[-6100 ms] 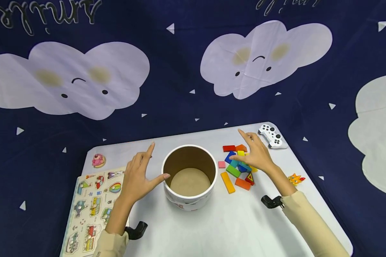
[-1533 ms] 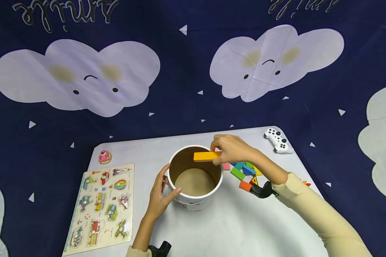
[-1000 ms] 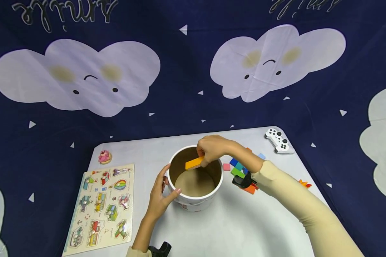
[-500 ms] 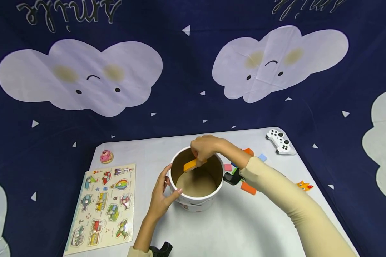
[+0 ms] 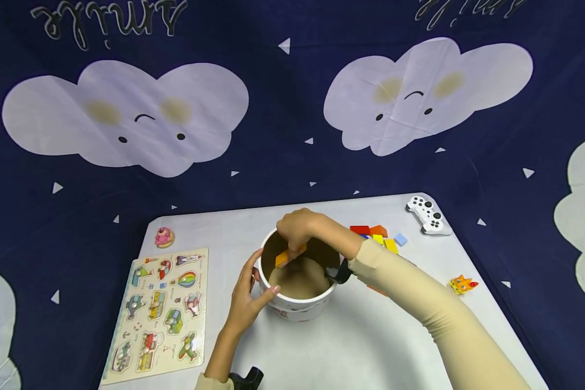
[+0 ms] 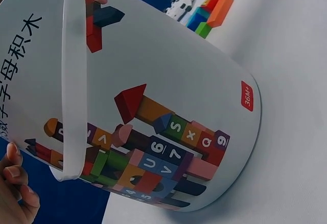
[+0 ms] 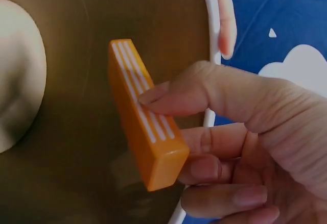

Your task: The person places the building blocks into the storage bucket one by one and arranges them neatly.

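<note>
My right hand [image 5: 296,227] reaches over the rim of a white bucket [image 5: 297,313], pinching an orange block [image 5: 281,259] inside it. In the right wrist view, the thumb lies on the face of the block [image 7: 140,122] with white stripes, and the fingers are behind it. The block is tilted and held near the brown inner wall. At the bucket's left side my left hand [image 5: 244,303] grips it, the thumb by the near rim and the fingers along the outside. Printed toy blocks and a white handle band show on the bucket [image 6: 153,60] in the left wrist view.
Several coloured blocks [image 5: 377,238] lie right of the bucket, partly hidden by the right sleeve. A white game controller [image 5: 426,215] and an orange toy [image 5: 462,284] are further right. Left are a picture puzzle board [image 5: 158,317] and a small pink toy [image 5: 164,237].
My right hand has carried the orange block from beside the pile to over the bucket, then left and lower inside it. The left hand came to the bucket earlier and stays there.
</note>
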`<state>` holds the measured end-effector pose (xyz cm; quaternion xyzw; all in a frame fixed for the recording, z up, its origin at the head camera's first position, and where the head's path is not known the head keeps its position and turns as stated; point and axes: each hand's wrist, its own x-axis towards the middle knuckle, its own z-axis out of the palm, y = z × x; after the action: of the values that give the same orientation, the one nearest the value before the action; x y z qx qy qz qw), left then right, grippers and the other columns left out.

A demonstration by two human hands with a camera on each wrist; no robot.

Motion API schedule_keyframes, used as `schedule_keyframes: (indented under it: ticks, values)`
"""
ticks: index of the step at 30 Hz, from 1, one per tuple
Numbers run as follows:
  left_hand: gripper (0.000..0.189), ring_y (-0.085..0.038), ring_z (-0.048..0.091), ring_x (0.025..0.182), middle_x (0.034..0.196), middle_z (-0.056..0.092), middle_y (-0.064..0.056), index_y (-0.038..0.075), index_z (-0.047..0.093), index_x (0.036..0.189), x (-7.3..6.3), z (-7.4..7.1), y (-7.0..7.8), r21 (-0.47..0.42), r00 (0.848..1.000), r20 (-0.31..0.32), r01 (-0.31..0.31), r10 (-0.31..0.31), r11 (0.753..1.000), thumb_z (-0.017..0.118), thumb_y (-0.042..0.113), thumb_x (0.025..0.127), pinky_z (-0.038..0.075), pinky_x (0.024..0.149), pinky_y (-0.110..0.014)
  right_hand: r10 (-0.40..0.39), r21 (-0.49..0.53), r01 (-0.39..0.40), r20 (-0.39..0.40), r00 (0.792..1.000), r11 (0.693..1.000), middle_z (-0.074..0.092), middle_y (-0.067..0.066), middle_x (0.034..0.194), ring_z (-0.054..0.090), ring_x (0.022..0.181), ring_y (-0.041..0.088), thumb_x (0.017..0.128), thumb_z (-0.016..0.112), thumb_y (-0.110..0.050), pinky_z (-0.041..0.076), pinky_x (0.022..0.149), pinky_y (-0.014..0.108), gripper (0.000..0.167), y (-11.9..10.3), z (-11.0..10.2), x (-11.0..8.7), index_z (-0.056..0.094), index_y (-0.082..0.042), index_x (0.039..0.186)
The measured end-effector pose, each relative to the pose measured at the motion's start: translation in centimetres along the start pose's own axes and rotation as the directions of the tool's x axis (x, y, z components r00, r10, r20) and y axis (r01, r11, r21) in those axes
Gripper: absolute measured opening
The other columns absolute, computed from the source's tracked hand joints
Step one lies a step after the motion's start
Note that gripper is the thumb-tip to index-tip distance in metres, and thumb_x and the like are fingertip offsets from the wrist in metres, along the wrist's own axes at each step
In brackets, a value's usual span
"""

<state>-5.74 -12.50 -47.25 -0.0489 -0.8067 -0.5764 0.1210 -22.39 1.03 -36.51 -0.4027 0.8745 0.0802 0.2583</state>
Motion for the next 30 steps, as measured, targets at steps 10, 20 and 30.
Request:
schedule_keyframes:
  ticks: [10, 20, 30]
  values:
    - [0.076, -0.036, 0.04, 0.081, 0.092, 0.043, -0.024, 0.005, 0.043, 0.147, 0.0, 0.1, -0.2, 0.006, 0.999, -0.006, -0.039, 0.039, 0.999, 0.074, 0.014, 0.077, 0.029, 0.068, -0.023, 0.025, -0.002, -0.025, 0.083, 0.996, 1.0, 0.061, -0.007, 0.069, 0.052, 0.065, 0.011, 0.072, 0.085, -0.028, 0.046, 0.064, 0.028, 0.024, -0.9, 1.9, 2.0, 0.063, -0.02, 0.073]
    - [0.077, -0.039, 0.043, 0.087, 0.093, 0.042, -0.026, 0.003, 0.042, 0.147, -0.1, 0.1, -0.1, -0.006, 1.0, 0.005, -0.028, 0.028, 1.0, 0.074, 0.012, 0.078, 0.032, 0.068, -0.032, -0.015, 0.004, 0.015, 0.194, 0.981, 1.0, 0.05, -0.01, 0.054, 0.045, 0.055, 0.008, 0.073, 0.08, -0.013, 0.038, 0.054, 0.022, 0.029, -1.1, 3.0, 3.7, 0.056, -0.019, 0.056]
    - [0.076, -0.038, 0.04, 0.08, 0.093, 0.043, -0.029, 0.004, 0.042, 0.147, -0.1, 0.1, 0.0, 0.013, 1.0, -0.001, -0.025, 0.025, 1.0, 0.074, 0.014, 0.078, 0.027, 0.07, -0.021, -0.013, -0.005, 0.013, 0.104, 0.994, 1.0, 0.069, -0.002, 0.089, 0.054, 0.077, 0.012, 0.07, 0.087, -0.017, 0.051, 0.075, 0.031, 0.028, -1.4, 3.3, 3.4, 0.071, -0.014, 0.092]
